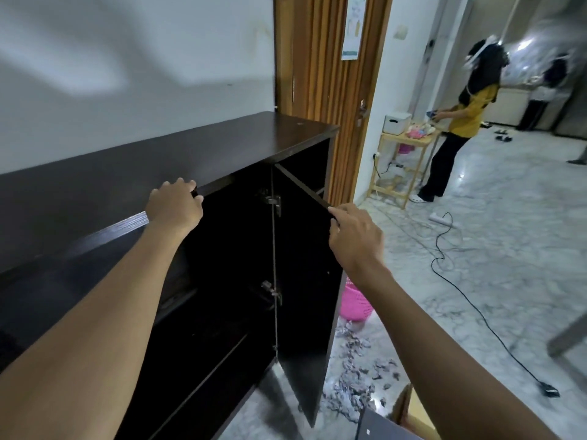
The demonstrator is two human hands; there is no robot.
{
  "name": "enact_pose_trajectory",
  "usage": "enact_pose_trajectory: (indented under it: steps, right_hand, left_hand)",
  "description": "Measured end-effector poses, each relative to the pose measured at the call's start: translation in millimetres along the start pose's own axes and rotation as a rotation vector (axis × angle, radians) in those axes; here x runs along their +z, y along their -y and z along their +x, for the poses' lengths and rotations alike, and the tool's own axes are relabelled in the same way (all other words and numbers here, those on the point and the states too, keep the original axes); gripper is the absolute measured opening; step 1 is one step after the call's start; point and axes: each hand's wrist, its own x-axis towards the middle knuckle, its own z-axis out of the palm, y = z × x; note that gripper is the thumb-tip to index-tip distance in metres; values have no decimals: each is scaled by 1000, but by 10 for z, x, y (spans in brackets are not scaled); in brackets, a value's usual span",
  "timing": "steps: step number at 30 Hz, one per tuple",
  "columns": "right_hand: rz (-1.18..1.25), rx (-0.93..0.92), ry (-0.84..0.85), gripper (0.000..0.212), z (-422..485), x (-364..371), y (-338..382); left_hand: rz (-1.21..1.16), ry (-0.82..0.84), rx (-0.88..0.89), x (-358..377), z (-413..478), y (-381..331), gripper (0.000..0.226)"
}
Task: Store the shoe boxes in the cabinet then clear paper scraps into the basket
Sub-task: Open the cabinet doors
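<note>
showing a dark cabinet (190, 154) at 10 o'clock with both doors swung out toward the viewer. left hand (176, 204), just left of centre, grips the top edge of the left door (79, 265), fingers curled over the edge and thumb hidden. right hand (352, 233), just right of centre, pinches the upper outer corner of the right door (305, 265) between thumb and bent fingers. two metal hinges (273, 201) sit on the post between the doors, one above the other. the interior is dark; a shelf line shows low inside, and its contents cannot be told.

pink basket (354, 304) stands on the marble floor (476, 233) at 5 o'clock, just beyond the right door and partly hidden by it and the right forearm. paper scraps (359, 376) lie scattered on the floor nearer the viewer than the basket, beside the door's lower edge. dark box (381, 423) and tan box (416, 411) are cut off by the frame at 6 o'clock; whether they are shoe boxes cannot be told.

wooden door (324, 58) stands at 12 o'clock behind the cabinet. at 2 o'clock a person in a yellow top (470, 112) stands at a wooden rack (403, 160) bearing a white bin (396, 121). black cable (476, 306) trails across the floor at 4 o'clock.
</note>
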Motion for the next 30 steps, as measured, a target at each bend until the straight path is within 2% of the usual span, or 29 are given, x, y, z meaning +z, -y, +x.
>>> enact_pose_trajectory:
  steps: [4,8,10,16,23,30]
  right_hand:
    - [-256,73,74,57,112,47,-56]
    - [-282,137,133,80,233,265,-184]
    - [-273,138,127,85,306,339,-307]
    - [-205,116,124,83,486,393,-643]
    - [-188,92,82,80,500,446,-719]
    - [-40,-13,42,70,357,352,-855]
  left_hand:
    - [22,18,53,92,150,-209,44]
    - [59,13,96,197,242,-270,53]
    - [51,9,102,225,273,-260,55]
    - [57,-31,114,276,296,-232,55]
    - [41,-37,94,292,298,-240,55]
    - [106,-104,98,346,244,-255,60]
